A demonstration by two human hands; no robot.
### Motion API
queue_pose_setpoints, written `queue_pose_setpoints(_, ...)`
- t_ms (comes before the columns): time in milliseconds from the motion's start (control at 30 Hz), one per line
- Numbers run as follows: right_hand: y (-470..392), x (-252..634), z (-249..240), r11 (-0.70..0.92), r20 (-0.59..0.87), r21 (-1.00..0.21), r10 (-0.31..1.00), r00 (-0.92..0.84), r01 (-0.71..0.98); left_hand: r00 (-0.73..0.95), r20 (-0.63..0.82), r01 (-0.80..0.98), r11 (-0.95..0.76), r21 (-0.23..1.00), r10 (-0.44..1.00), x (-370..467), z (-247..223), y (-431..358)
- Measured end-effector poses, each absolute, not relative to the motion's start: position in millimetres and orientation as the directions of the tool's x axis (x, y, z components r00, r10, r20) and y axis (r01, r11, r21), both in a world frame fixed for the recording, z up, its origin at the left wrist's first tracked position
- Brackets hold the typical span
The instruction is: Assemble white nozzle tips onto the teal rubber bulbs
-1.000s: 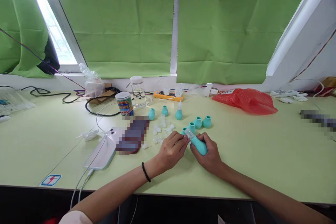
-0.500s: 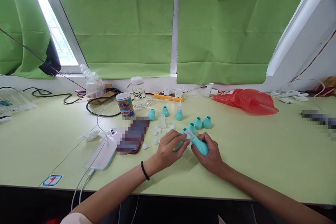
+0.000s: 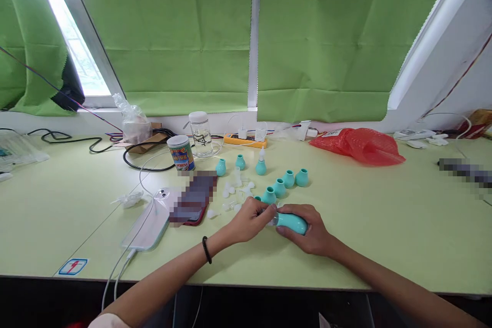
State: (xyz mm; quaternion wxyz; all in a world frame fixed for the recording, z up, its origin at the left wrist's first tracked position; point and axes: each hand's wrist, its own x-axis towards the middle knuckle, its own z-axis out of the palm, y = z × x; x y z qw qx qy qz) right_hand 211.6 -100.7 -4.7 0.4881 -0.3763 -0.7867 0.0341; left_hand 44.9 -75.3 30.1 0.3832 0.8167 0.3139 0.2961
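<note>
Near: one teal bulb (image 3: 292,223), body gripped in the curled right hand (image 3: 314,234), clear end (image 3: 274,220) pinched between fingers of the left hand (image 3: 249,221). Just beyond: slanting row of open bulbs (image 3: 280,189), clear parts (image 3: 238,178) to their left. Far: red bag (image 3: 357,146), right; power strip (image 3: 232,140), centre.

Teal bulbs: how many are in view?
9: one bulb in the right hand, three farther back, five in a diagonal row, the nearest partly behind the left hand; others may be hidden.
</note>
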Motion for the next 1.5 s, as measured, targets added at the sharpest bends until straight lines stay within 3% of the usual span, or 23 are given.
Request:
queue_pose_setpoints(133,-97.7,212.6,8.2,0.656,0.596,-0.647,0.753,-0.279,0.388,0.654,0.176,0.130,-0.339,0.932,0.735,45.6,29.5,-76.7)
queue_pose_setpoints(300,-94.3,213.7,16.5,0.521,0.431,-0.824,0.831,-0.350,0.221,0.685,0.131,-0.071,-0.113,0.991,0.716,50.5,22.6,-77.1)
queue_pose_setpoints(467,-89.3,219.2,19.6,0.315,0.294,-0.948,0.828,-0.478,-0.037,0.795,0.020,-0.247,0.292,0.924,0.607,49.9,23.9,-70.5)
queue_pose_setpoints(567,-82.9,225.0,23.9,0.291,0.312,-0.950,0.885,-0.347,-0.112,0.756,0.056,-0.338,0.316,0.887,0.653,46.4,28.5,-67.2)
queue_pose_setpoints(667,-73.8,231.5,25.0,0.363,0.361,-0.932,0.928,-0.087,0.002,0.687,0.092,-0.365,0.233,0.901,0.721,45.3,30.9,-66.3)
queue_pose_setpoints(767,-64.6,237.6,19.8,0.372,0.427,-0.872,0.896,0.121,0.319,0.643,0.110,-0.359,0.172,0.917,0.758,46.1,30.4,-65.6)
queue_pose_setpoints(867,-59.3,241.7,12.9,0.308,0.474,-0.739,0.870,0.138,0.599,0.616,0.101,-0.340,0.148,0.929,0.781,46.4,30.0,-64.7)
queue_pose_setpoints(967,-57.9,242.8,8.6,0.306,0.479,-0.619,0.877,0.039,0.724,0.602,0.075,-0.314,0.150,0.937,0.795,46.3,30.9,-64.8)
queue_pose_setpoints(1100,-56.8,242.1,4.8,0.348,0.507,-0.480,0.859,-0.068,0.805,0.622,0.039,-0.302,0.194,0.933,0.782,46.5,31.1,-65.9)
queue_pose_setpoints(1267,-55.2,240.9,2.8,0.352,0.459,-0.451,0.879,-0.125,0.820,0.667,0.007,-0.282,0.243,0.928,0.745,47.0,28.9,-66.8)
queue_pose_setpoints(1333,-57.6,239.2,5.3,0.345,0.511,-0.409,0.854,-0.102,0.845,0.694,0.003,-0.254,0.241,0.937,0.720,47.5,28.3,-67.7)
queue_pose_setpoints(1400,-63.5,236.5,9.3,0.386,0.650,-0.347,0.756,-0.078,0.855,0.716,-0.010,-0.206,0.225,0.952,0.698,48.4,27.9,-69.3)
queue_pose_setpoints(1500,-76.8,230.6,14.1,0.628,0.870,-0.192,0.464,-0.165,0.754,0.720,-0.027,-0.112,0.155,0.982,0.693,50.3,28.0,-73.0)
